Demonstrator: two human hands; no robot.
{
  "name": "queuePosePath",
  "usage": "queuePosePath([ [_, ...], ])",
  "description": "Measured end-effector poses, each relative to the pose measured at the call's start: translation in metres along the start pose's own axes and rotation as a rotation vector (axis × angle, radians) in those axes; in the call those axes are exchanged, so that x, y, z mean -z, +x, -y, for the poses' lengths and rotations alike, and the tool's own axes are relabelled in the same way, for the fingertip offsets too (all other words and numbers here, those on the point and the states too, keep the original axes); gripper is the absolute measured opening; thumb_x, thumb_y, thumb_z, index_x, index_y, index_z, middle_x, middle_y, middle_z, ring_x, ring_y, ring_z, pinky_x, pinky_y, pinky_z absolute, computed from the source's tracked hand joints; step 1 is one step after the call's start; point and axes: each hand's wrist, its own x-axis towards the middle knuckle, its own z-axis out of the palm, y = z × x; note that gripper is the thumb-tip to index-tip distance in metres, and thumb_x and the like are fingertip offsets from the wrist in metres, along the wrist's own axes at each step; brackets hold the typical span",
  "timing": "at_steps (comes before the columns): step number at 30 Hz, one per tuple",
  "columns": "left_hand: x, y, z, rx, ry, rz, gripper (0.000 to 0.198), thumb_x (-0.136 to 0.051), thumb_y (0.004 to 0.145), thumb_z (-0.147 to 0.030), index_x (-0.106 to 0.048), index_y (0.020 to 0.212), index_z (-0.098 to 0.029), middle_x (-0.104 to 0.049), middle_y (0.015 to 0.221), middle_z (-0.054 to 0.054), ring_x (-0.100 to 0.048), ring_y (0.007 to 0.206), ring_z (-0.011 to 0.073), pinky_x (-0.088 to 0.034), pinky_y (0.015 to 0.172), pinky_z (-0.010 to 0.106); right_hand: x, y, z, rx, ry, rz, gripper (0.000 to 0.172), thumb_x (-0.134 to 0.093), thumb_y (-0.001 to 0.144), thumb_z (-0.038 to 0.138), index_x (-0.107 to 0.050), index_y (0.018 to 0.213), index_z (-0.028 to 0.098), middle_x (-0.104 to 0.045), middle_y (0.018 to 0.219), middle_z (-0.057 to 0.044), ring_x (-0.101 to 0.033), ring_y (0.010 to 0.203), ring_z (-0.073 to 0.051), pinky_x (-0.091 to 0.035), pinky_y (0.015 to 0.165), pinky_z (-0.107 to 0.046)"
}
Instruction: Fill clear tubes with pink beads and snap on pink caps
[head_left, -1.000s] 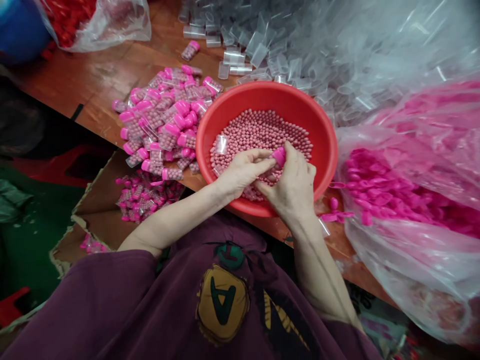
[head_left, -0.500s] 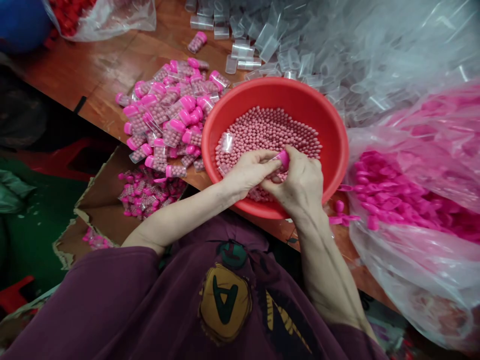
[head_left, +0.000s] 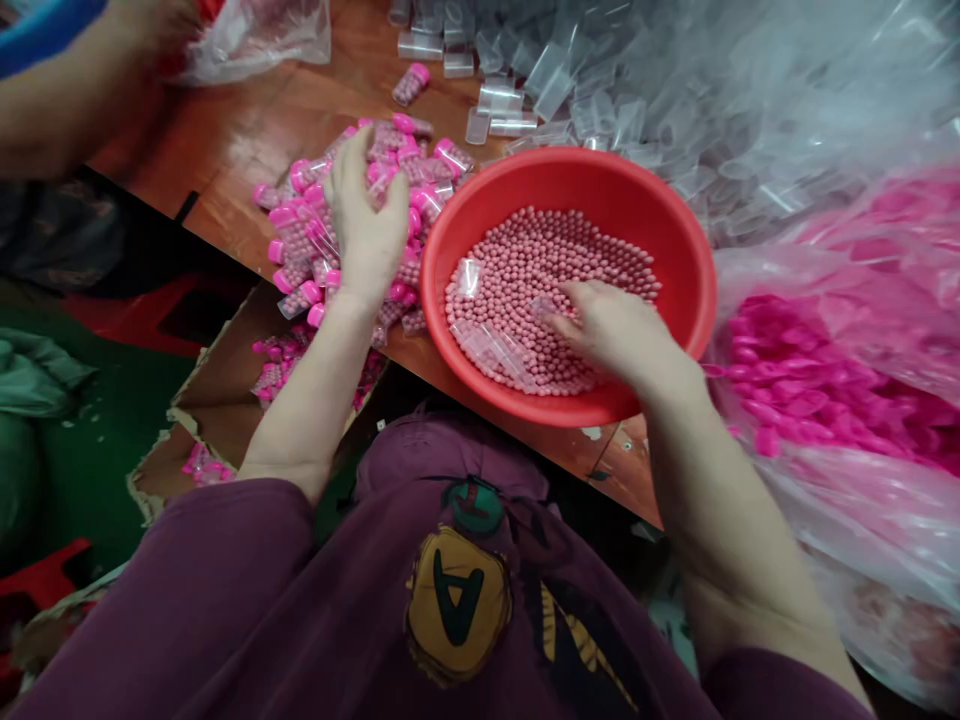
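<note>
The left hand [head_left: 367, 225] had moved out of the red plastic basin [head_left: 679, 290] to the basin's 10 o'clock, and now hung upright over the heap of pink-capped vials [head_left: 296, 240]. The right hand [head_left: 615, 335] had parted from it and lay lower over the pink beads [head_left: 555, 250], its fingertips at a clear vial [head_left: 544, 307]. A second clear vial [head_left: 487, 352] had come into sight on the beads at the basin's 7 o'clock. A co-worker's forearm [head_left: 60, 110] had entered at the view's 10 o'clock.
</note>
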Motion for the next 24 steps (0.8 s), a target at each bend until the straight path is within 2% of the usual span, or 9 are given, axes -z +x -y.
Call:
queuePosePath([
  [3,-0.020,-0.017,-0.007,-0.213,0.054,0.229,0.039,-0.070,0.106,-0.003,-0.070,0.140,-0.022,-0.075,0.151,0.003,-0.061,0.146,0.0192,-0.045,0.134,0.042,-0.007,0.017,0.016,-0.019,-0.097,0.146,0.036,-0.063,0.104,0.025,-0.079,0.132,0.008,-0.085,0.123,-0.026,-0.082,0.109,-0.040,-0.065,0.097,-0.051],
  [5,-0.035,-0.044,-0.023,-0.287,0.015,0.469,0.027,-0.069,0.104,-0.010,-0.078,0.127,-0.020,-0.081,0.139,0.007,-0.072,0.132,0.0231,-0.056,0.121,0.042,-0.008,0.020,0.014,0.023,-0.031,0.112,0.040,-0.062,0.102,0.022,-0.078,0.137,0.007,-0.085,0.126,-0.026,-0.082,0.113,-0.040,-0.064,0.102,-0.051],
  [7,-0.048,-0.069,-0.039,-0.290,0.014,0.621,0.030,-0.071,0.096,-0.008,-0.081,0.123,-0.017,-0.082,0.137,0.010,-0.075,0.130,0.0262,-0.057,0.119,0.043,-0.006,0.014,0.006,0.094,0.096,0.006,0.050,-0.064,0.100,0.025,-0.075,0.146,0.008,-0.084,0.132,-0.024,-0.080,0.118,-0.039,-0.063,0.107,-0.053],
  [10,-0.063,-0.091,-0.056,-0.162,-0.043,0.716,0.032,-0.070,0.087,-0.001,-0.082,0.114,-0.014,-0.086,0.123,0.010,-0.079,0.117,0.0241,-0.061,0.110,0.039,-0.005,-0.007,-0.004,0.163,0.321,-0.155,0.059,-0.066,0.097,0.032,-0.070,0.153,0.014,-0.081,0.137,-0.020,-0.080,0.115,-0.035,-0.065,0.104,-0.051],
  [14,-0.076,-0.098,-0.063,0.118,-0.265,0.760,0.016,-0.067,0.089,-0.001,-0.076,0.089,-0.014,-0.079,0.084,0.003,-0.073,0.079,0.0144,-0.060,0.084,0.030,-0.019,-0.033,-0.003,0.084,0.567,-0.437,0.051,-0.073,0.092,0.033,-0.067,0.141,0.022,-0.080,0.133,-0.015,-0.078,0.101,-0.028,-0.067,0.090,-0.046],
  [17,-0.081,-0.102,-0.063,0.216,-0.322,0.791,0.012,-0.067,0.095,-0.006,-0.077,0.099,-0.012,-0.077,0.083,0.004,-0.071,0.073,0.0141,-0.061,0.079,0.031,-0.033,-0.042,-0.002,0.047,0.778,-0.642,0.048,-0.071,0.092,0.029,-0.061,0.138,0.028,-0.078,0.125,-0.009,-0.075,0.091,-0.023,-0.066,0.081,-0.041],
  [19,-0.082,-0.107,-0.063,0.076,-0.218,0.759,0.023,-0.068,0.094,-0.005,-0.078,0.114,-0.010,-0.083,0.104,0.010,-0.078,0.094,0.0192,-0.064,0.093,0.037,-0.040,-0.043,-0.004,0.047,0.853,-0.701,0.048,-0.069,0.092,0.027,-0.059,0.139,0.031,-0.077,0.121,-0.006,-0.074,0.089,-0.021,-0.066,0.080,-0.039],
  [22,-0.079,-0.115,-0.070,-0.345,0.051,0.745,0.047,-0.074,0.087,-0.002,-0.078,0.133,-0.013,-0.077,0.145,0.016,-0.070,0.138,0.0288,-0.055,0.123,0.047,-0.047,-0.042,-0.009,0.048,0.859,-0.672,0.054,-0.068,0.092,0.026,-0.057,0.145,0.033,-0.076,0.122,-0.005,-0.074,0.090,-0.021,-0.066,0.080,-0.039],
  [24,-0.076,-0.116,-0.078,-0.550,0.236,0.815,0.046,-0.072,0.091,-0.003,-0.078,0.135,-0.013,-0.076,0.145,0.017,-0.065,0.144,0.0320,-0.051,0.128,0.050,-0.050,-0.038,-0.010,0.063,0.858,-0.643,0.058,-0.068,0.094,0.027,-0.054,0.150,0.034,-0.077,0.124,-0.006,-0.075,0.093,-0.022,-0.067,0.081,-0.041],
])
